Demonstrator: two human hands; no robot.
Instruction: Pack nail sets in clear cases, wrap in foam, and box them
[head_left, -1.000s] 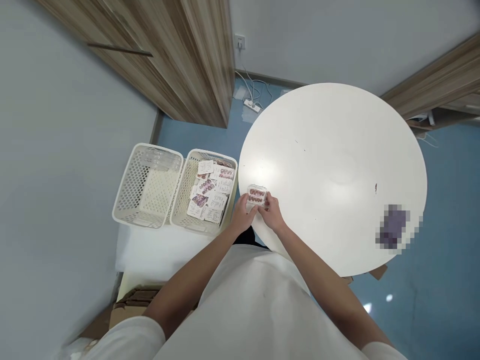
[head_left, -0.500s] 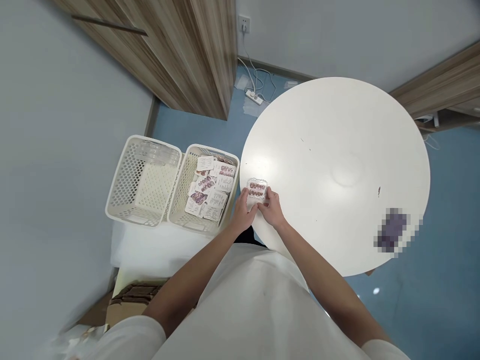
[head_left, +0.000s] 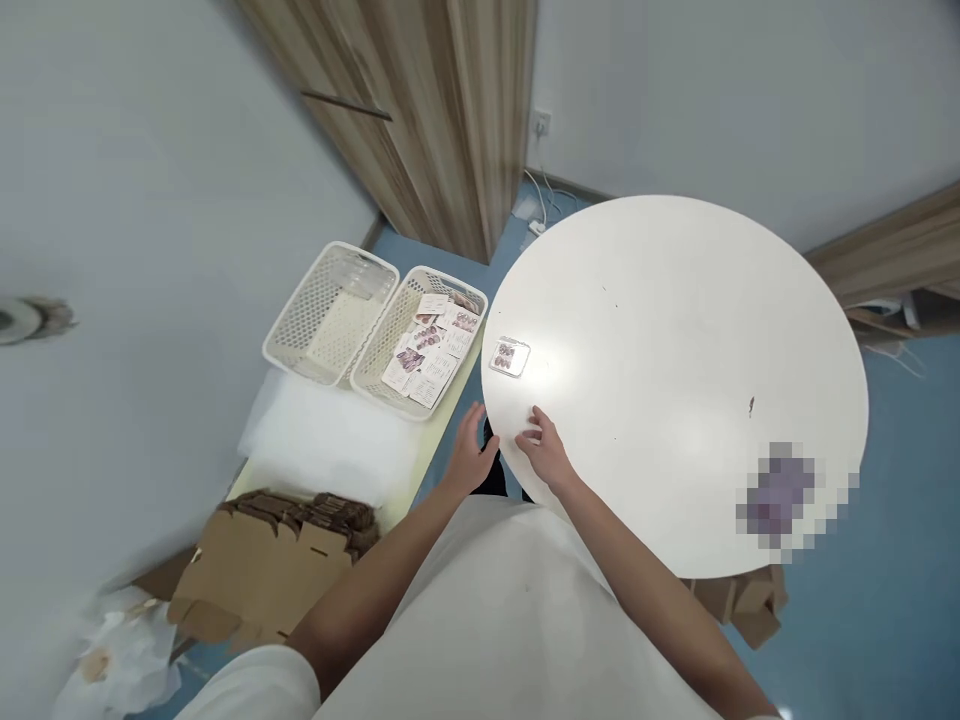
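A small clear packet of purple press-on nails point(head_left: 510, 357) lies on the round white table point(head_left: 675, 340) near its left edge. My left hand point(head_left: 471, 452) hovers just off the table's near-left rim, fingers apart, holding nothing. My right hand point(head_left: 545, 449) rests on the table edge below the packet, fingers loosely spread and empty. Both hands are a short way in front of the packet and apart from it.
Two white mesh baskets stand left of the table: the right basket point(head_left: 420, 345) holds several nail packets, the left basket point(head_left: 331, 312) looks bare. White foam sheet point(head_left: 330, 440) and flattened cardboard boxes point(head_left: 277, 560) lie nearer. A wooden cabinet point(head_left: 442, 110) stands behind.
Both hands held the nail packet together before; now it lies on the table and both hands have drawn back toward me, empty. The camera has turned left.
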